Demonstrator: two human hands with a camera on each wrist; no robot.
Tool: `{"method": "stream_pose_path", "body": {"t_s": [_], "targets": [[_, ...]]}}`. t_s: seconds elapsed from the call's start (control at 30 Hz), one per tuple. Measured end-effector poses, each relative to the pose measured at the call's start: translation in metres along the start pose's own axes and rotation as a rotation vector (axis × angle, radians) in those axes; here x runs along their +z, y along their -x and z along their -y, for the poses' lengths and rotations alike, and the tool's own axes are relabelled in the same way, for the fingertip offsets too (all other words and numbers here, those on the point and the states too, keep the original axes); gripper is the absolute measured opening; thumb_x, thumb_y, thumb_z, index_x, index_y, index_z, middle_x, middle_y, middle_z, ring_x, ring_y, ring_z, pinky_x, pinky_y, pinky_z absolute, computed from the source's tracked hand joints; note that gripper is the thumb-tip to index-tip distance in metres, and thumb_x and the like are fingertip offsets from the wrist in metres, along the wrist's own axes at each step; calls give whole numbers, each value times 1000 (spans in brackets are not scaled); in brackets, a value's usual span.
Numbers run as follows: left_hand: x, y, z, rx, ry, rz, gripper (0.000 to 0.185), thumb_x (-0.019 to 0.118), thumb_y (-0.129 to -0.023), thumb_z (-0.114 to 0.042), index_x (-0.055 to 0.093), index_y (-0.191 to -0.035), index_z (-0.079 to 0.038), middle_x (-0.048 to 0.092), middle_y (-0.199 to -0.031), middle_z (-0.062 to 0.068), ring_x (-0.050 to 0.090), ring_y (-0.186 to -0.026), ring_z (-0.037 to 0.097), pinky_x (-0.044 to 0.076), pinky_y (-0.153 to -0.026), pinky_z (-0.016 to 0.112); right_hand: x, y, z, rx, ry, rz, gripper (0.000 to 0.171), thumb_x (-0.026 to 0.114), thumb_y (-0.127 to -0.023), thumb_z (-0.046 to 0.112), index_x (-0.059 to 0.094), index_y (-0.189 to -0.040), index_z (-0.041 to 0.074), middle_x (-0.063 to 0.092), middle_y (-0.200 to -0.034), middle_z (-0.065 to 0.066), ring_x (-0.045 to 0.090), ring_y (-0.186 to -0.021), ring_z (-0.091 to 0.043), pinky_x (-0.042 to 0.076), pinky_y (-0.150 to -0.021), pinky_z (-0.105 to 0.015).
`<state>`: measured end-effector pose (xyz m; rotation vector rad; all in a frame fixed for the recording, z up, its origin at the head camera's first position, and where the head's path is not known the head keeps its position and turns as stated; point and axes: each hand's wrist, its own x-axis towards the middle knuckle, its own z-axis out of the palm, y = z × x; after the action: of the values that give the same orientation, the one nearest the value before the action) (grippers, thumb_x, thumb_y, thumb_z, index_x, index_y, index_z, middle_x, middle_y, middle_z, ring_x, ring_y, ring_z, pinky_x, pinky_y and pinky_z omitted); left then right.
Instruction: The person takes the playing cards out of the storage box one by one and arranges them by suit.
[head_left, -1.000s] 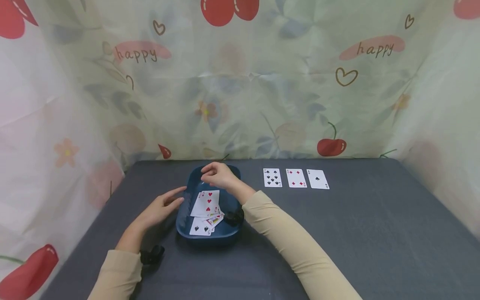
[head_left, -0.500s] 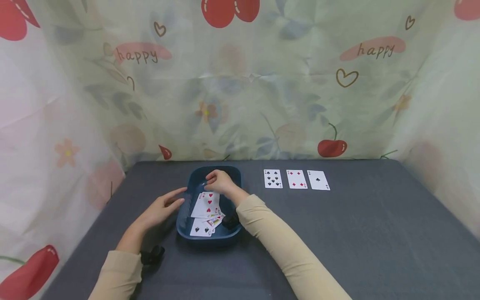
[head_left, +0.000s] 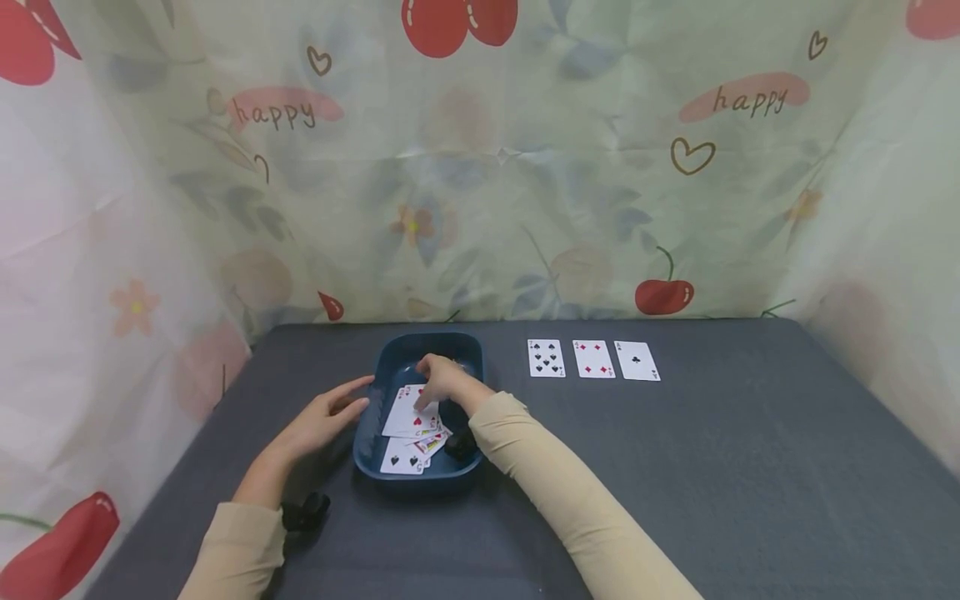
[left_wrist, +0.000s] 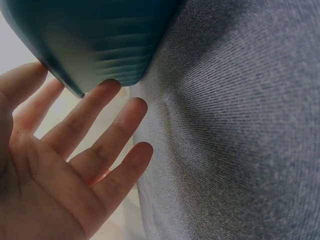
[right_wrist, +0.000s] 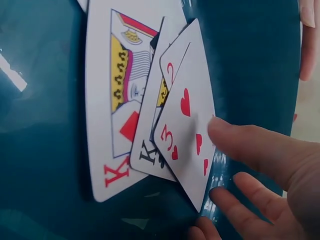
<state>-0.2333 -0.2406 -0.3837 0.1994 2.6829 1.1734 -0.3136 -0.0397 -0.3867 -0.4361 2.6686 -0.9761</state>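
A dark blue tray (head_left: pixel 365 479) holds a loose pile of face-up playing cards. Topmost in the right wrist view is the three of hearts (right_wrist: pixel 187 145), overlapping a two, a black king (right_wrist: pixel 145 150) and the king of diamonds (right_wrist: pixel 107 150). A spade card (head_left: pixel 401 460) lies at the tray's near end. My right hand (head_left: pixel 452 385) reaches into the tray, thumb at the three's face and fingers spread by its edge, with no grip on it visible. My left hand (head_left: pixel 318 421) has its fingers extended, with fingertips at the tray's left rim.
Right of the tray, three face-up cards lie in a row on the dark grey table (head_left: pixel 675 483): the seven of spades (head_left: pixel 546 358), four of diamonds (head_left: pixel 594 359) and ace of clubs (head_left: pixel 637 361). A patterned curtain (head_left: pixel 502 208) rises behind and at both sides.
My right hand has come down and nearer within the tray, from its far end to the top card, and its thumb and fingers have spread. The left hand stays put.
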Motion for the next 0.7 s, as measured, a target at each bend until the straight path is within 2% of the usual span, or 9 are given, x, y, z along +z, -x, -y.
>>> {"method": "stream_pose_path", "body": {"t_s": [0.17,0.37,0.57,0.7], "targets": [[0,0,0,1,14,5,57,45,-97,-41,29,-147,-19,39,-144,24,53,-120,39,39,-101,56,1,1,0,22,99,31,61,81,-69,12,54,-123,10,58,-125,-10,52,-117,-25,38,-103,-39],[0,1,0,-1,14,5,58,45,-96,-43,29,-147,-19,39,-144,24,53,-120,39,39,-101,57,0,0,1,12,210,47,64,83,-68,17,53,-125,13,60,-122,-8,54,-114,-22,36,-104,-37],[0,1,0,-11,1,3,58,44,-97,-43,29,-147,-19,39,-145,24,53,-120,40,39,-101,57,0,3,3,8,247,54,63,83,-69,19,54,-125,14,58,-120,-8,54,-110,-22,38,-102,-37],[0,1,0,-21,-4,2,58,44,-97,-43,29,-147,-20,39,-145,24,53,-120,40,40,-100,57,-1,5,5,7,213,38,61,82,-69,14,54,-124,14,51,-126,-11,52,-107,-21,41,-99,-34]]}}
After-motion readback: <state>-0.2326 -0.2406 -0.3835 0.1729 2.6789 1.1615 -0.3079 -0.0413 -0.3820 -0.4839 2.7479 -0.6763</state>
